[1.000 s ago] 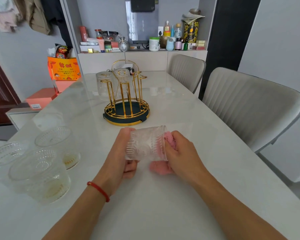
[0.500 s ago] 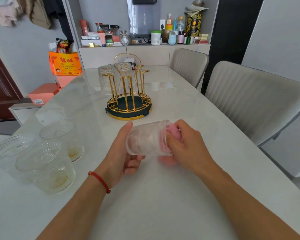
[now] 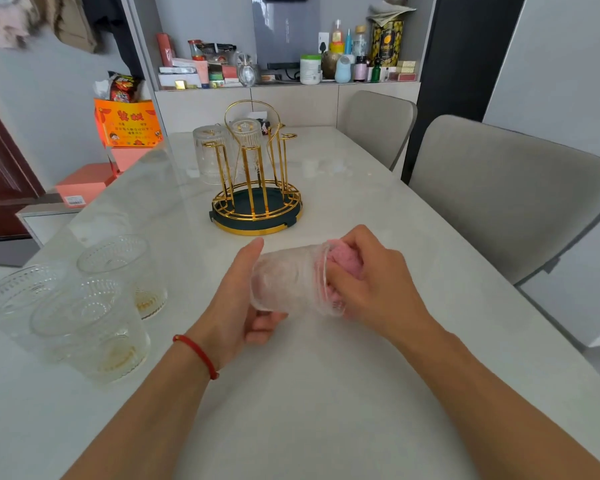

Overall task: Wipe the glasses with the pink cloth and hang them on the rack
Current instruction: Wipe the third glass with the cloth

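Observation:
A ribbed clear glass [image 3: 288,278] lies on its side above the table, its base in my left hand [image 3: 238,299], whose fingers curl under it. My right hand [image 3: 371,282] grips the pink cloth [image 3: 342,266], which is stuffed into the glass's mouth. The gold wire rack [image 3: 257,199] on its dark green round base stands further back on the table. Two glasses [image 3: 210,154] hang upside down on its left pegs. Three more glasses [image 3: 94,320] stand upright at the left, with brownish residue in their bottoms.
The white marble table [image 3: 326,393] runs away from me. Two grey padded chairs [image 3: 499,199] stand along its right side. A cluttered counter [image 3: 291,74] is at the far end, and orange boxes [image 3: 125,133] sit off the table's left.
The glass and both hands have risen slightly and turned; the cloth now sits deeper inside the glass's mouth. My view has shifted a little closer to the rack.

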Available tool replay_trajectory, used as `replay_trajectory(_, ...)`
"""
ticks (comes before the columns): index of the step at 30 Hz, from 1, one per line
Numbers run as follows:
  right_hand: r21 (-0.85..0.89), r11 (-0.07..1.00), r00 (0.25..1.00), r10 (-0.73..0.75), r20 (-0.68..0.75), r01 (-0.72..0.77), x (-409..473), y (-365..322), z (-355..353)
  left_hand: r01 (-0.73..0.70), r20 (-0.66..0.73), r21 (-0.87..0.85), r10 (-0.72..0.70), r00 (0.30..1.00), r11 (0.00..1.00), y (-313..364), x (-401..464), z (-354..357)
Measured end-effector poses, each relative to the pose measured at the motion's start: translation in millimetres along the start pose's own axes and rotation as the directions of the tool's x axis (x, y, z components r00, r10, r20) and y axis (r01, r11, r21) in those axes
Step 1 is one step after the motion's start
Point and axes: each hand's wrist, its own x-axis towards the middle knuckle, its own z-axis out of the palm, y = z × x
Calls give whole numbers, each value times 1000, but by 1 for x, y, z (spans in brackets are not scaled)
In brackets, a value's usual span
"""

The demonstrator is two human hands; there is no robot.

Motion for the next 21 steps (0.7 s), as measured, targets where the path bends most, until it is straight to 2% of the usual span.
replay_trajectory(2,130,971,979,194,63,-201,0,3,4,-91,-104,-6,90,991,996,-1,2,8)
replay_trajectory(3,132,970,975,193,108,-206,0,4,4,-118,-162,13,118,980,993,-2,2,10)
replay_trajectory(5,89,992,986,72,153,-86,-3,1,1,-111,-212,25,114,971,994,-2,1,8)
replay_trajectory(7,-27,995,985,-93,145,98,-4,1,-5,-65,-122,38,69,990,997,-1,-1,1)
replay_trajectory(9,-195,954,971,-207,119,227,-3,3,-8,10,1,62,-10,1000,998,0,-3,-6)
replay_trajectory(10,-266,930,966,-232,112,254,-3,3,-8,41,35,81,-44,998,996,0,-3,-9)
replay_trajectory(12,-303,917,966,-245,83,259,-4,2,-6,52,47,91,-57,997,994,0,-2,-11)
replay_trajectory(14,-195,966,985,-174,0,170,-4,-2,-1,15,8,52,-16,1000,999,-1,-1,-7)
replay_trajectory(15,-90,994,997,-68,-29,65,-3,-3,1,-16,-17,20,16,1000,1000,-1,1,-4)
replay_trajectory(17,118,976,983,182,37,-185,-1,-5,4,-66,-85,-23,64,994,998,-3,4,2)
replay_trajectory(18,155,955,966,241,99,-254,-1,-5,4,-72,-131,-21,69,989,997,-4,4,5)
replay_trajectory(21,125,964,959,208,194,-234,-5,-4,5,-35,-181,7,36,983,999,-4,3,4)
